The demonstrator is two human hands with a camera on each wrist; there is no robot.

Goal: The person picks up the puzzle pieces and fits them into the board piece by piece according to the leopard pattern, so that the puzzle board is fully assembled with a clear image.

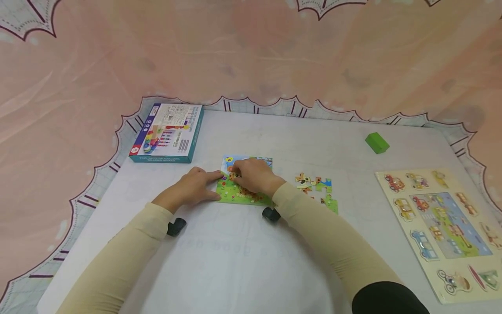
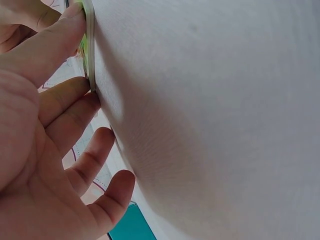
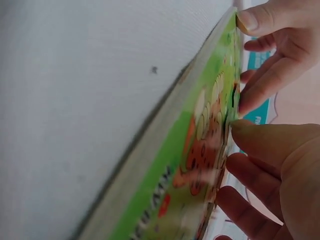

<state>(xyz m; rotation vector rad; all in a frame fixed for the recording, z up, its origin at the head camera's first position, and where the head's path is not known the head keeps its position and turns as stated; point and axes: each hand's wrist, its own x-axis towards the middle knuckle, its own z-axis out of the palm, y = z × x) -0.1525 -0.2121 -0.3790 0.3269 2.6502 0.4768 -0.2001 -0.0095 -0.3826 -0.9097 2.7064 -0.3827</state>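
Observation:
A green and blue picture puzzle board (image 1: 227, 195) lies flat at the middle of the table. My left hand (image 1: 193, 187) touches its left edge, thumb and forefinger spread; in the left wrist view this hand (image 2: 55, 130) has its fingertips against the board's edge (image 2: 90, 45). Over the board's upper middle is my right hand (image 1: 255, 175), fingertips down on the picture. The right wrist view shows the right hand (image 3: 280, 175) with thumb and fingers at the board's surface (image 3: 200, 150); whether a piece is between them is hidden. Loose puzzle pieces (image 1: 331, 203) lie right of the board.
A flat boxed set (image 1: 168, 131) lies at the back left of the white table (image 1: 219, 261). At the back right is a green block (image 1: 377, 143). A cream board with vehicle and figure pictures (image 1: 427, 266) lies at the right.

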